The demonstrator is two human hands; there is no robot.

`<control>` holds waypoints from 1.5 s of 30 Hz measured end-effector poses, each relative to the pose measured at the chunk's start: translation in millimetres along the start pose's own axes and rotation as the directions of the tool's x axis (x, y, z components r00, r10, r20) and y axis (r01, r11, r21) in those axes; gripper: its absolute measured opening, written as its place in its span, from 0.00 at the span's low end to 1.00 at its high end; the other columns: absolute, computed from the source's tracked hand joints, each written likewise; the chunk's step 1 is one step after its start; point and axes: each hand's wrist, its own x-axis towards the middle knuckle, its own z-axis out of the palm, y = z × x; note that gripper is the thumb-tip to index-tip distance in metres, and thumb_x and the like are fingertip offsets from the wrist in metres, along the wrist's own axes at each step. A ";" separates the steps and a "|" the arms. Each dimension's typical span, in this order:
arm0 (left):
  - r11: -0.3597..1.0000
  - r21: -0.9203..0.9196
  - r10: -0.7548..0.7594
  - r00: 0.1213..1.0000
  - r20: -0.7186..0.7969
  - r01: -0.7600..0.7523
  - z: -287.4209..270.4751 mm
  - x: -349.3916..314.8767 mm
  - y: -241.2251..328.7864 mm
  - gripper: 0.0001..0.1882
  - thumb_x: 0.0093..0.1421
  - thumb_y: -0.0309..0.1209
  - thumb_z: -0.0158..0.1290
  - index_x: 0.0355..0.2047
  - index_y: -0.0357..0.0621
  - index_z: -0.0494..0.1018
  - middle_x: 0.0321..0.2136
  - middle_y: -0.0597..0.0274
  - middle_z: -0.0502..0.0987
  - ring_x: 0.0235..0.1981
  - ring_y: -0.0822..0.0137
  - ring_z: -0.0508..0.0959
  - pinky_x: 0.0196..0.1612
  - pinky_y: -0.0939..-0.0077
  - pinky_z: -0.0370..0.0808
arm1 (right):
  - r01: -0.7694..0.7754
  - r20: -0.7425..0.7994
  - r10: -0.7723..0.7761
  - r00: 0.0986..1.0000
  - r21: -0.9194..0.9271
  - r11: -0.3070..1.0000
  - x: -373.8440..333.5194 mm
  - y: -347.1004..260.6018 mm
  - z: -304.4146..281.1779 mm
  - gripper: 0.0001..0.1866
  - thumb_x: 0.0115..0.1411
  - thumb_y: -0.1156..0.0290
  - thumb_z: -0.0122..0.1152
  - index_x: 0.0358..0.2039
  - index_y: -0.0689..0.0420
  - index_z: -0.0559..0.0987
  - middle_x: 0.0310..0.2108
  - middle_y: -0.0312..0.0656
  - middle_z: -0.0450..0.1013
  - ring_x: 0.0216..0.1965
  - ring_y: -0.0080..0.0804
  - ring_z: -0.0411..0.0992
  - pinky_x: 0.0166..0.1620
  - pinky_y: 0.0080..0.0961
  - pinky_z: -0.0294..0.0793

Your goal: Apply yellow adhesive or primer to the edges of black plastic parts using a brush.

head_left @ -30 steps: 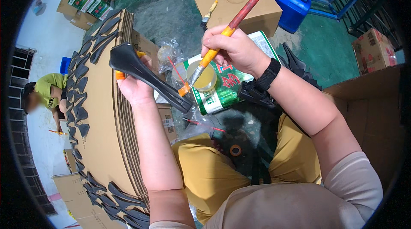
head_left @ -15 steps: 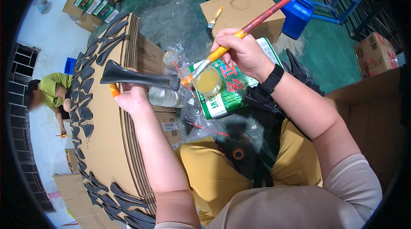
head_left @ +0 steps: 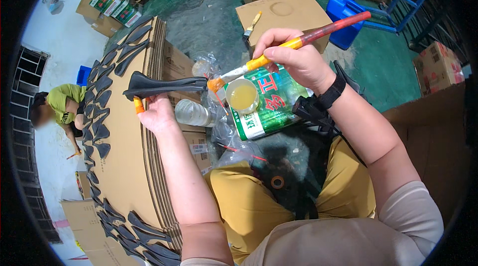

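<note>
My left hand (head_left: 158, 111) holds up a long black moulded piece (head_left: 164, 85), wide and flared at its left end and narrower at its right. A finger of this hand has orange tape round it. In my right hand (head_left: 298, 57), the fingers pinch a paintbrush (head_left: 318, 32) with a yellow and dark red handle. Its orange-stained bristles are at the narrow end of the black piece, apparently touching it. Just right of the bristles, a clear cup (head_left: 242, 96) of yellow liquid stands on a green-and-white package (head_left: 279, 104). A clear jar (head_left: 191, 112) is below the black piece.
Many similar black pieces (head_left: 102, 111) lie along a stack of cardboard (head_left: 127, 146) on the left. Another brush (head_left: 253, 24) rests on a carton (head_left: 303, 12) ahead, beside a blue jerrycan (head_left: 343, 22). A person in green (head_left: 64, 102) crouches at far left.
My right hand has moved slightly right, and the brush lies at a flatter angle, its bristles now at the narrow end's tip. The black piece has tilted and shifted slightly right.
</note>
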 end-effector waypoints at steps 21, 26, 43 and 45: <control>0.951 0.310 -0.039 0.993 0.109 0.003 12.7 -19.8 -3.8 0.13 0.59 0.31 0.46 0.42 0.38 0.69 0.42 0.52 0.73 0.44 0.59 0.71 0.53 0.59 0.65 | -0.287 -0.140 0.251 0.958 -0.413 0.864 7.3 57.4 -4.4 0.09 0.56 0.65 0.57 0.28 0.58 0.76 0.21 0.31 0.70 0.20 0.15 0.65 0.24 0.14 0.65; 0.746 0.580 0.009 0.876 0.481 -0.326 9.7 -30.0 -9.8 0.15 0.57 0.23 0.45 0.46 0.46 0.66 0.43 0.59 0.73 0.45 0.64 0.71 0.54 0.64 0.65 | -0.216 -0.042 0.268 0.962 -0.716 0.664 2.4 86.1 -0.1 0.12 0.54 0.63 0.60 0.27 0.61 0.76 0.20 0.39 0.71 0.21 0.26 0.70 0.27 0.24 0.69; 0.306 0.775 -0.216 0.753 0.622 -0.552 8.8 -65.8 -42.1 0.25 0.49 0.12 0.40 0.49 0.39 0.62 0.44 0.56 0.70 0.47 0.63 0.71 0.52 0.69 0.69 | -0.096 -0.281 0.056 0.958 -0.130 0.987 -1.1 -10.5 -4.7 0.10 0.56 0.68 0.53 0.23 0.59 0.77 0.18 0.32 0.69 0.15 0.13 0.59 0.19 0.12 0.56; 0.360 0.752 -0.211 0.737 0.642 -0.552 7.2 -68.9 -47.7 0.24 0.52 0.13 0.44 0.50 0.40 0.62 0.44 0.57 0.70 0.48 0.63 0.71 0.53 0.68 0.69 | -0.041 -0.279 0.016 0.960 -0.085 0.996 -5.5 -20.0 -0.4 0.10 0.57 0.68 0.53 0.23 0.60 0.76 0.18 0.31 0.68 0.15 0.13 0.58 0.18 0.12 0.54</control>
